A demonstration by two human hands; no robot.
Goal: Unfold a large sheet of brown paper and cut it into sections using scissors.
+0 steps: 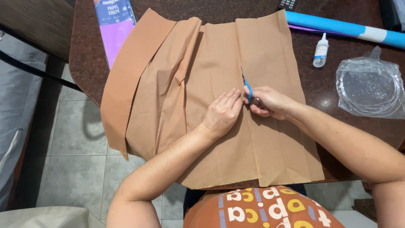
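Observation:
A large sheet of brown crepe paper lies folded and creased over a dark table. My right hand grips small blue-handled scissors, whose blades point away from me along a cut running up the paper's middle. My left hand rests flat on the paper just left of the scissors, fingers together, pressing the sheet down beside the cut.
A purple crepe paper pack lies at the back left. At the back right sit a blue roll, a small white glue bottle and a clear plastic bag. The dark table edge drops to tiled floor on the left.

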